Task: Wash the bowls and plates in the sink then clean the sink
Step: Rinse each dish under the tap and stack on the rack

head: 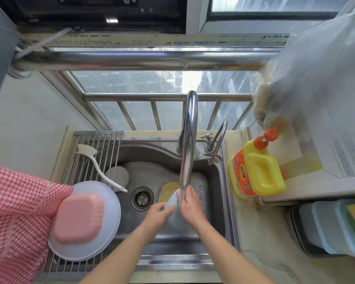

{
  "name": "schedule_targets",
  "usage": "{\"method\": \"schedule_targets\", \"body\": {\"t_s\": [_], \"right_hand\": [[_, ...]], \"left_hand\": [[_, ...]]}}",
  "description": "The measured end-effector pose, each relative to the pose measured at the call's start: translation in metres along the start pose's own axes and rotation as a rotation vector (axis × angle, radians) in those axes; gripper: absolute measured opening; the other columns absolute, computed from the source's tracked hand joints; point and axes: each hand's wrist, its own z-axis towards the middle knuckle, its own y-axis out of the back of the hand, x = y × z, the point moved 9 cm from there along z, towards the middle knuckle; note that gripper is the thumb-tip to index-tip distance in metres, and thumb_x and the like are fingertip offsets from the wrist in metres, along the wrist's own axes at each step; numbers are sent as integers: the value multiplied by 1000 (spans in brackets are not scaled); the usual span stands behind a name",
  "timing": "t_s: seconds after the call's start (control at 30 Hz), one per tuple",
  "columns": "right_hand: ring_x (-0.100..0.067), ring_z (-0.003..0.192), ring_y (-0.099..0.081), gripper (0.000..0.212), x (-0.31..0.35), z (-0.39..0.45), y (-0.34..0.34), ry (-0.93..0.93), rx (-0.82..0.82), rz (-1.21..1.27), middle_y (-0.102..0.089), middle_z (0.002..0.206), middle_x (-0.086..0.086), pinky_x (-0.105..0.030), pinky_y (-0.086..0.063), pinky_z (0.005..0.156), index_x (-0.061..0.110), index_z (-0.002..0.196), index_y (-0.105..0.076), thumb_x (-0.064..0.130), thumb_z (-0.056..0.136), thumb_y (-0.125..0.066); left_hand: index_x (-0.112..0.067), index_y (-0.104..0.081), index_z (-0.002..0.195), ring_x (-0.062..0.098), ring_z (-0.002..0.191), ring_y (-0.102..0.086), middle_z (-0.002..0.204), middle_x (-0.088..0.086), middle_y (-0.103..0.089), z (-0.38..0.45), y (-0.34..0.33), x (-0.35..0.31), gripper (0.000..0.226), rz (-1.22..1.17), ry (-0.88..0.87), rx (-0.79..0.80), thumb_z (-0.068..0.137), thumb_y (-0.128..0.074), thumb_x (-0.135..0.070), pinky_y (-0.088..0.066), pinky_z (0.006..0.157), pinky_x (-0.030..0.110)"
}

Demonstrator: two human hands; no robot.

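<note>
Pale blue bowl (pixel 173 210) sits tilted under the faucet (pixel 188 140) over the steel sink (pixel 213 181), its long axis running away from the person. Left hand (pixel 156 217) grips its left rim; right hand (pixel 192 208) cups its right side.

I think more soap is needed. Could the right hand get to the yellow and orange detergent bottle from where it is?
Probably yes: the right hand would first release the pale blue dish; nothing stands between it and the yellow and orange detergent bottle.
</note>
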Motion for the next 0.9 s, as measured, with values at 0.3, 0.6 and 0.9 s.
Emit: {"method": "schedule_targets", "body": {"t_s": [0.3, 0.6, 0.9], "right_hand": [[-9, 156, 2, 83, 2, -39, -55, 183, 198, -331, -6, 170, 11, -37, -1, 127, 34, 163, -14, 68, 92, 12], [-31, 149, -29, 60, -22, -9, -37, -91, 160, -259, -35, 161, -7, -49, -26, 120, 25, 154, -34, 51, 104, -19], [-13, 153, -24, 51, 18, -48, -34, 413, 130, -364, -36, 163, 6, -42, -24, 122, 29, 153, -45, 39, 107, -26]], "left_hand": [[0, -67, 117, 25, 86, -70, 94, 11, -76, -1, 7, 26, 29, -409, 226, -88, 104, -51, -21, -58, 70, 36], [-6, -61, 123, 22, 85, -74, 105, 14, -75, -11, -8, 19, 27, -427, 162, 99, 105, -46, -20, -61, 73, 35], [-9, -61, 123, 16, 72, -73, 94, 7, -76, -26, -16, 19, 31, -443, 191, 73, 108, -37, -22, -60, 60, 31]]}}
